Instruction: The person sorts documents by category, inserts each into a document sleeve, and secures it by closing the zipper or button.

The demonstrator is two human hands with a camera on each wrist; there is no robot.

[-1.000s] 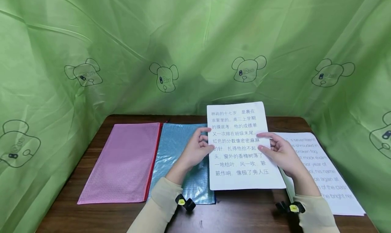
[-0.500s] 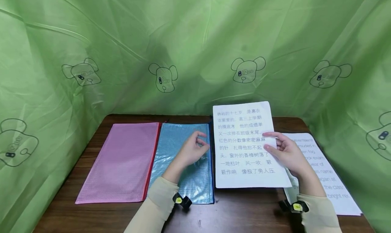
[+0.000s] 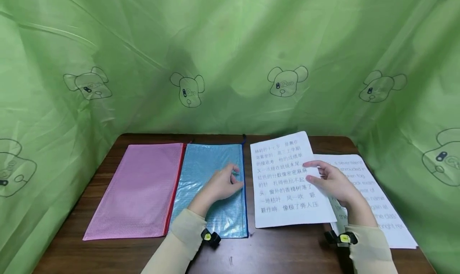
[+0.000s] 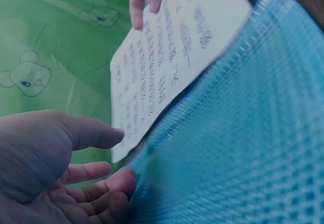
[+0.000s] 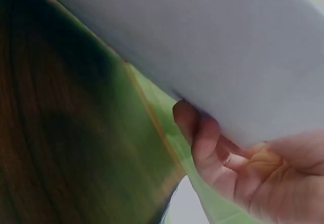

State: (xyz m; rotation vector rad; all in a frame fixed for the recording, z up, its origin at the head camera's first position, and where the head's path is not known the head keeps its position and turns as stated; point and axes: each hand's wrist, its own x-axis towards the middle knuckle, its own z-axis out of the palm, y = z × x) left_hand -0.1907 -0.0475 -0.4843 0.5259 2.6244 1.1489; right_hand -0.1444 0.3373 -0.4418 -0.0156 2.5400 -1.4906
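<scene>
Paper printed with Chinese characters tilts above the tabletop in the head view, between the blue folder and the English-printed sheets, which it partly covers. The right hand pinches its right edge; the left hand, loosely curled around nothing, is over the blue folder. The pink folder lies flat beside the blue one. As far as can be judged, the paper is already picked up but not yet set down, and the English sheets lie unheld; whether either folder contains anything cannot be told. The tabletop is dark, wood-grained and slightly glossy, with a green curtain bearing bear-face outlines behind and on both sides.

The left wrist view puts the left hand at the blue folder's edge, thumb apart from fingers; contact is unclear.

The right wrist view shows bent fingers beneath the paper's blank underside, wood grain lying to one side.
</scene>
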